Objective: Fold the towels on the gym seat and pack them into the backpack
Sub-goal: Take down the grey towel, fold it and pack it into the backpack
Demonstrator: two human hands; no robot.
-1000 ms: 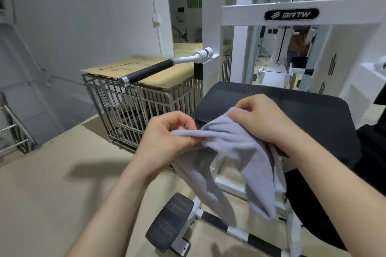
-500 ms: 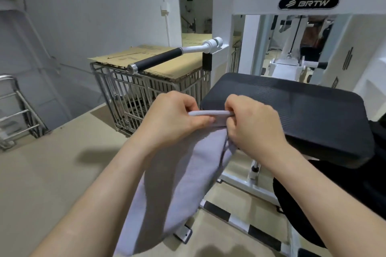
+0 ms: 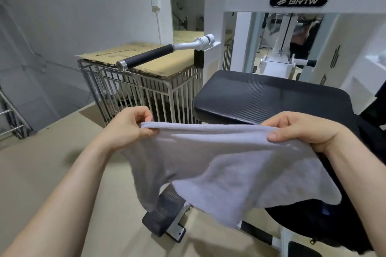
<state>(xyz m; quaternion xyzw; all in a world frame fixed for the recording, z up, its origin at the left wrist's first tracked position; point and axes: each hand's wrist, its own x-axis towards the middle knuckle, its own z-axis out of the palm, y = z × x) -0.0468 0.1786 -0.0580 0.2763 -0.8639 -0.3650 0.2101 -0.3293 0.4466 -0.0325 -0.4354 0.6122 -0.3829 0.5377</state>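
Only legible txt: "BRTW" w/ stripe logo, white letters on black oval badge (image 3: pixel 298 1), fixed to white crossbar (image 3: pixel 250 0) of gym machine frame; nothing else readable in head view.

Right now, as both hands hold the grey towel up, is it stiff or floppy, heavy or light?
Probably floppy: the towel sags below the edge stretched between the left hand and right hand. Likely light: pinches alone carry it.

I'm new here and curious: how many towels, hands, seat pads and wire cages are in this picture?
grey towel: 1
hands: 2, left hand and right hand
black seat pad: 1
wire cage: 1
Total: 5
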